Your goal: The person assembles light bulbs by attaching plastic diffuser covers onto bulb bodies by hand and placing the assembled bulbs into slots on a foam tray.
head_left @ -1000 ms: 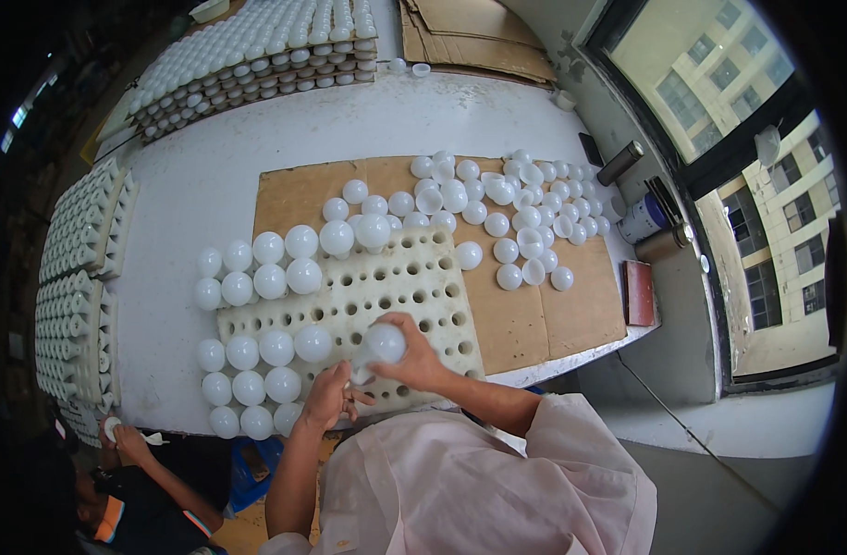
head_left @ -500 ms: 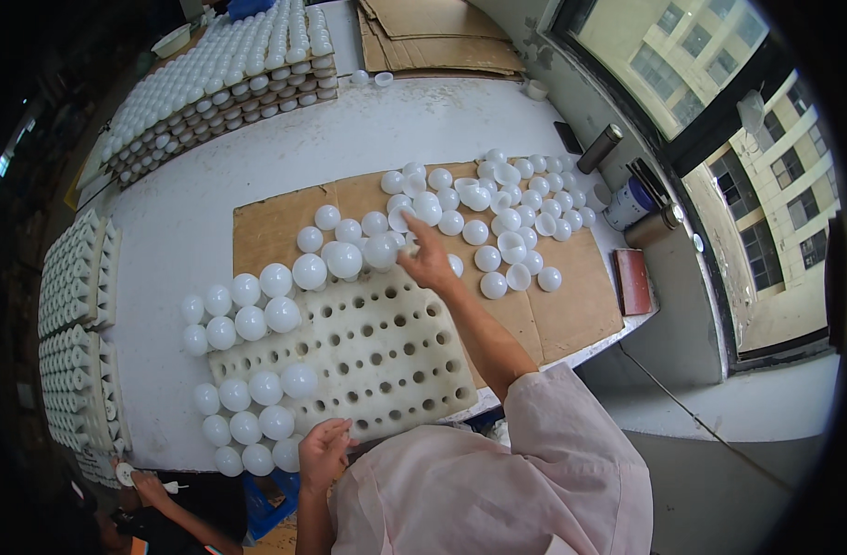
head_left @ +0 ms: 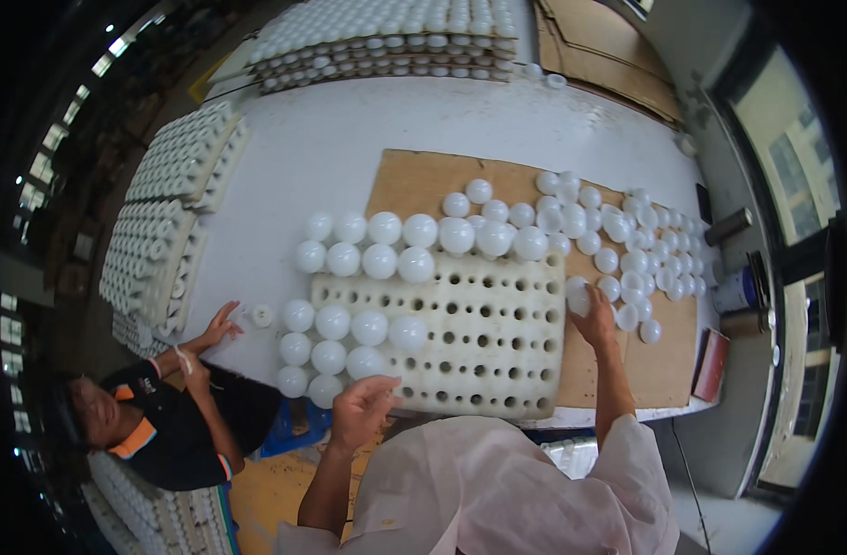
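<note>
My right hand (head_left: pixel 596 319) has its fingers closed around a white bulb cover (head_left: pixel 579 294), just past the right edge of a pale foam tray (head_left: pixel 497 356) full of round holes. My left hand (head_left: pixel 363 412) is at the tray's near left edge, fingers loosely bent and apart, with nothing visible in them. Right above it, a white bulb cover (head_left: pixel 366 363) is partly hidden. Round white covers stand in rows on the tray's left part, such as one cover (head_left: pixel 407 333), and along its far side, including another cover (head_left: pixel 456 235).
Loose covers (head_left: pixel 634 261) lie scattered over a cardboard sheet (head_left: pixel 414 185). Stacked layers of bulbs (head_left: pixel 377 46) stand at the back, loaded foam trays (head_left: pixel 155 240) at the left. A co-worker (head_left: pixel 178 407) sits at the near left, beside a small white disc (head_left: pixel 262 316). Flasks (head_left: pixel 729 227) line the window side.
The view has swung left, so the table appears farther right. My right hand has come back from the far covers and now grips one beside the tray. More of the co-worker shows.
</note>
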`<state>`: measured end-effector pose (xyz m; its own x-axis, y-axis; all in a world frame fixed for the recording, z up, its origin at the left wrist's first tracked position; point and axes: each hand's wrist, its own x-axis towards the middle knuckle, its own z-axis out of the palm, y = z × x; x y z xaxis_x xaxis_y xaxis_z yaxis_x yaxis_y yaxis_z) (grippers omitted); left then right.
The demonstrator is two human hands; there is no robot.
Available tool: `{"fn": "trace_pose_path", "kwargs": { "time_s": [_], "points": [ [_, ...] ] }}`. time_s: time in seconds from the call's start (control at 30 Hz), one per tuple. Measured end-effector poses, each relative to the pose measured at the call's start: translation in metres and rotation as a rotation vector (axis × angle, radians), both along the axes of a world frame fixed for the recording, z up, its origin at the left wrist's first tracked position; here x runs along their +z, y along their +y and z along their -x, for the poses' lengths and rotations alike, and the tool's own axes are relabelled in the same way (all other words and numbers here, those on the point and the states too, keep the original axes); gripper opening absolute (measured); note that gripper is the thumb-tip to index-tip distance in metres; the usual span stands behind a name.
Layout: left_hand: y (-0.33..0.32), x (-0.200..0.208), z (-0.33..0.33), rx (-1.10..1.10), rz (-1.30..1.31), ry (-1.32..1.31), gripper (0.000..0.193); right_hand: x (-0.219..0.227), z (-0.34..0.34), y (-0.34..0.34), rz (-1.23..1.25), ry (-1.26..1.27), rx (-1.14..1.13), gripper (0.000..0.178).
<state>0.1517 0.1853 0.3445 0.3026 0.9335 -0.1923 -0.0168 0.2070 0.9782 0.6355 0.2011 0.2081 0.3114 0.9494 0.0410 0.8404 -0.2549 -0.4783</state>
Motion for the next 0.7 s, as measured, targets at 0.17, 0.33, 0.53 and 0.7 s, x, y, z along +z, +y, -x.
{"fn": "trace_pose_path", "kwargs": {
  "time_s": [0.17, 0.33, 0.53, 0.7],
  "points": [
    [0.07, 0.013, 0.101, 0.51, -0.152, 0.283, 0.027, 0.016, 0.023, -0.041, -0.306, 0.122, -0.209, 0.068],
    [0.161, -0.103, 0.21, 0.24, -0.288, 1.042, 0.054, 0.078, 0.103, -0.046, -0.254, 0.361, -0.177, 0.067],
    [0.226, -0.194, 0.262, 0.004, -0.296, 1.117, 0.059, 0.15, 0.196, -0.019, -0.174, 0.559, -0.056, 0.073],
    [0.245, -0.19, 0.234, 0.03, -0.398, 1.154, 0.039, 0.166, 0.217, -0.031, -0.251, 0.524, 0.011, 0.075]
  ]
}}
